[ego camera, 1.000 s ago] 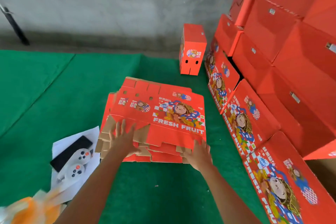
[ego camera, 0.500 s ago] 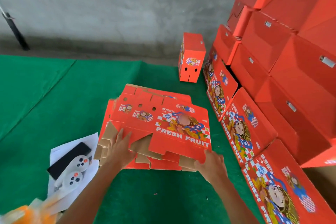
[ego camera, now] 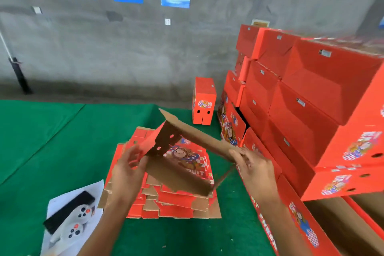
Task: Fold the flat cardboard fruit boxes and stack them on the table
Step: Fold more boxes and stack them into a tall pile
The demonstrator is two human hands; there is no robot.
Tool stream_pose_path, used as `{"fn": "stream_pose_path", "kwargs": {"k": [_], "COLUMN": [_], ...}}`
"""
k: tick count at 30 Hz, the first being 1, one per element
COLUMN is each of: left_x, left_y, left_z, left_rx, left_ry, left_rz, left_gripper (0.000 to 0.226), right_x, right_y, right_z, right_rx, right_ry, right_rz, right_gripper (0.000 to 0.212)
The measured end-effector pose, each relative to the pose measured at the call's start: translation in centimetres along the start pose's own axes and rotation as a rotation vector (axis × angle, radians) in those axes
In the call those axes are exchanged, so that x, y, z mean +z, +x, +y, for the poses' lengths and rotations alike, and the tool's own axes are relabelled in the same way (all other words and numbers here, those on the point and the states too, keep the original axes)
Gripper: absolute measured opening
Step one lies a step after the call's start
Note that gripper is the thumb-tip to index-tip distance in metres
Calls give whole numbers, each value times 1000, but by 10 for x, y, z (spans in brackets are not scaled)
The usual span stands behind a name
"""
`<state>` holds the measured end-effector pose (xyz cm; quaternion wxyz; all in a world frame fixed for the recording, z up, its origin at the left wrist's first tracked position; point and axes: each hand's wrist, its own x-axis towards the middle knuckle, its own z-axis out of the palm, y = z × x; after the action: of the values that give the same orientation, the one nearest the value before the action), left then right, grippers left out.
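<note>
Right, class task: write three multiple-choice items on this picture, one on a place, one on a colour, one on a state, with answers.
1. Where do the game controllers lie? A left of the flat stack B on the folded boxes C on the wall
2. What colour is the table cover? A blue B green C grey
3. The lifted box is: A flat B partly opened C closed

Answers: A, the controllers lie on paper left of the flat stack; B, the table cover is green; B, both hands hold the lifted box spread open, its brown inside showing.

both hands (ego camera: 126, 174) and forearms (ego camera: 276, 220) are bare, with no sleeves, gloves or jewellery visible
</note>
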<state>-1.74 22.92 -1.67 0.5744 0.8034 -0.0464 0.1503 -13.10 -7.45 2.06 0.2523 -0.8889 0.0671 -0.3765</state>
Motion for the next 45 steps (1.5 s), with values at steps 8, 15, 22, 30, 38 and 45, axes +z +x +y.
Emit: {"fn": "stream_pose_path", "kwargs": {"k": [8, 15, 22, 30, 38, 45], "left_x": [-12, 2, 17, 19, 10, -6], "left_y": [-9, -23, -28, -7, 4, 14], "left_z": [69, 81, 73, 62, 64, 70], "left_rx": [-123, -72, -18, 53, 172, 164], "left_ry": [-511, -455, -60, -21, -57, -75], "left_rz": [14, -137, -168, -346, -388, -430], "left_gripper": [53, 70, 29, 75, 37, 77], "right_x": [-30, -2, 1, -32, -24, -28], "right_y": [5, -44, -64, -62, -62, -61], "right_z": [-11, -18, -7, 12, -12, -6], "right_rx": [82, 295, 420, 214, 57, -373], "right_ry": [261, 567, 705, 817, 521, 152], "right_rz": [254, 362, 185, -541, -891, -903], "right_gripper": [42, 28, 21, 71, 82, 71]}}
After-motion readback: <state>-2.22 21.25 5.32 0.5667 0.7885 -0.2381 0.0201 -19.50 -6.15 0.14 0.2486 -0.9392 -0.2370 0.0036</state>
